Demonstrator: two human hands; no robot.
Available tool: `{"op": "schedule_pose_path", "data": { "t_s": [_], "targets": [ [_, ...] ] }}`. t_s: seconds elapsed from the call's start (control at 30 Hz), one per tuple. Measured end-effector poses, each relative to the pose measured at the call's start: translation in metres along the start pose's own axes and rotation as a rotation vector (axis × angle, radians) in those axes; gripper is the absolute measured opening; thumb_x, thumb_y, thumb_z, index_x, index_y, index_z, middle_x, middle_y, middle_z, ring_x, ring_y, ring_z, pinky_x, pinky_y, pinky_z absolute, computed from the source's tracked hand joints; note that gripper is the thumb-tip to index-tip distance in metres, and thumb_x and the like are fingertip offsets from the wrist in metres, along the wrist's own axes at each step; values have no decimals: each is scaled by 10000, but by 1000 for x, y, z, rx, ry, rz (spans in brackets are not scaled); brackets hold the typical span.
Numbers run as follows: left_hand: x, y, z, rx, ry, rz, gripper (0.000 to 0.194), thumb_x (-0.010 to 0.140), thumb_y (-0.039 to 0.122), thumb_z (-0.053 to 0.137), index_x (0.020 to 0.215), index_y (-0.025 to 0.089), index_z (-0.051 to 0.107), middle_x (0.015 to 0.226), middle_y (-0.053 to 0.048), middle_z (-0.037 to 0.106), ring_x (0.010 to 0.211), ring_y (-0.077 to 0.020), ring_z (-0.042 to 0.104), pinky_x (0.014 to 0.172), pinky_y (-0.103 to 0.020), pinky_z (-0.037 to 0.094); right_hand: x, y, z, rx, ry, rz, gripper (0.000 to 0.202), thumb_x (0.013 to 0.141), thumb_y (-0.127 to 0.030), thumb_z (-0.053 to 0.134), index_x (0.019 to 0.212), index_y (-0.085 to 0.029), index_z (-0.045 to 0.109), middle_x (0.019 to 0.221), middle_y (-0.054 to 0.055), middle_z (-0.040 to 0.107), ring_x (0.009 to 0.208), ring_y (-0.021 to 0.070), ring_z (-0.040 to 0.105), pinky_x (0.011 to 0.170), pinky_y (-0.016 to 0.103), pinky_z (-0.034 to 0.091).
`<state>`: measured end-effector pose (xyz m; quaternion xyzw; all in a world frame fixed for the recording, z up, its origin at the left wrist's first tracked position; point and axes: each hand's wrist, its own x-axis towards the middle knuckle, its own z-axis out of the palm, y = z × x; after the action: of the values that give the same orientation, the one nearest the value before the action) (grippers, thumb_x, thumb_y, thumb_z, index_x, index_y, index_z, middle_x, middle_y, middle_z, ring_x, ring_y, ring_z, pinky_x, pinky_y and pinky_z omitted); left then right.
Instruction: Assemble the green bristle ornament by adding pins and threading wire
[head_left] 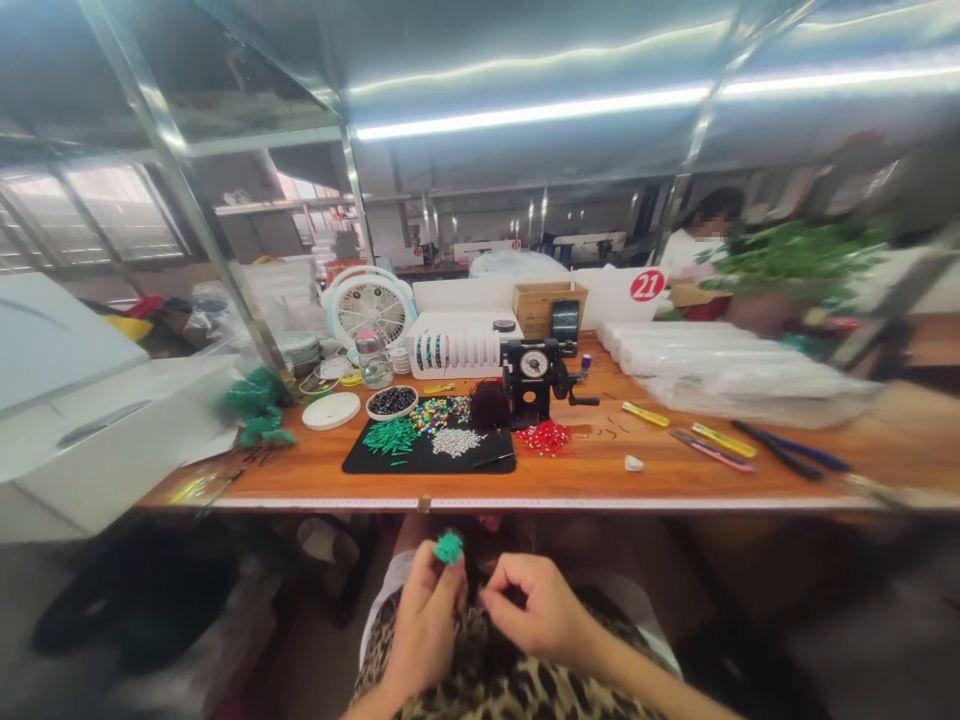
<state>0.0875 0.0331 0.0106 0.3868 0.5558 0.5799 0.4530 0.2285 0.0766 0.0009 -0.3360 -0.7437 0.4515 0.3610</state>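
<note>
My left hand [429,618] is raised over my lap, below the table edge, its thumb and fingers closed on a small fuzzy green bundle [449,547]. Whether the bundle is thread or tiny tubes I cannot make out. Close beside it on the right, my right hand [541,612] holds thumb and forefinger in a pinch. Anything between those fingertips is too small to tell. Ahead on the table lies a black mat [427,464] with green tube pieces [390,437], white beads [456,442] and mixed coloured beads [431,414].
A black hand-cranked machine [529,375] stands behind the mat, with red pieces [545,437] beside it. Black beads [392,402] fill a white dish. Yellow cutters [724,440] and pliers [780,452] lie at right. The table's front edge [570,505] runs beyond my hands.
</note>
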Motion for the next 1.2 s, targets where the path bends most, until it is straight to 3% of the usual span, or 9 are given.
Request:
{"op": "schedule_pose_path", "data": {
  "t_s": [0.23, 0.47, 0.53, 0.67, 0.73, 0.87, 0.97, 1.07, 1.2],
  "targets": [
    [2, 17, -1, 20, 151, 105, 355, 773, 491, 594, 656, 197, 434, 532, 54, 443, 501, -101, 392, 496, -212, 339, -2, 0, -1, 4, 25, -20, 249, 785, -308, 547, 596, -147, 572, 564, 12, 575, 557, 114, 513, 566, 218, 366],
    [20, 34, -30, -77, 323, 284, 258, 814, 367, 591, 684, 195, 448, 554, 57, 429, 528, -99, 406, 530, -209, 352, -10, -2, -29, -1, -129, 50, 270, 825, -296, 521, 599, -149, 525, 598, 10, 552, 605, 119, 504, 579, 224, 366],
    [17, 40, -31, -48, 276, 310, 235, 825, 348, 582, 696, 198, 455, 566, 52, 450, 546, -104, 421, 549, -212, 360, -10, -4, -37, 81, -209, 132, 314, 864, -362, 475, 649, -145, 546, 637, 21, 575, 571, 109, 497, 559, 226, 376],
    [2, 41, -14, 141, -7, 248, 274, 841, 404, 537, 677, 194, 472, 583, 19, 506, 557, -127, 454, 564, -240, 378, -3, -13, -33, 505, -418, 240, 436, 804, -522, 536, 1057, -167, 526, 981, 89, 614, 617, 122, 567, 480, 218, 436],
    [-5, 36, -5, 158, -68, 227, 286, 837, 426, 526, 677, 196, 468, 591, 16, 500, 566, -135, 455, 566, -247, 381, 0, -17, -23, 573, -386, 286, 430, 745, -500, 614, 983, -154, 519, 855, 68, 629, 582, 126, 573, 431, 198, 424],
    [-8, 25, 0, 174, -74, 155, 258, 833, 399, 526, 684, 200, 455, 585, 34, 463, 565, -129, 430, 562, -240, 369, 1, -20, -11, 330, -253, 325, 235, 785, -326, 560, 645, -150, 488, 483, -26, 531, 377, 53, 407, 389, 157, 306],
    [-3, 20, -8, 194, 68, 182, 260, 851, 378, 504, 667, 203, 446, 581, 39, 463, 565, -124, 432, 573, -235, 375, -3, -18, -10, 238, -226, 257, 189, 767, -232, 545, 605, -150, 492, 482, -21, 538, 430, 64, 441, 451, 166, 343],
    [8, 16, -22, 173, 243, 231, 264, 851, 385, 510, 666, 202, 467, 591, 36, 500, 585, -122, 470, 615, -236, 402, -6, -14, -11, 271, -175, 274, 212, 790, -267, 525, 615, -161, 471, 483, -26, 529, 418, 64, 429, 439, 169, 330],
    [18, 10, -39, -37, 206, 87, 259, 763, 433, 632, 832, 189, 582, 828, -24, 637, 775, -175, 595, 727, -290, 471, -8, -7, -10, 330, -117, 338, 277, 807, -370, 536, 639, -162, 462, 493, -27, 521, 393, 54, 399, 404, 163, 288]
  ]
}}
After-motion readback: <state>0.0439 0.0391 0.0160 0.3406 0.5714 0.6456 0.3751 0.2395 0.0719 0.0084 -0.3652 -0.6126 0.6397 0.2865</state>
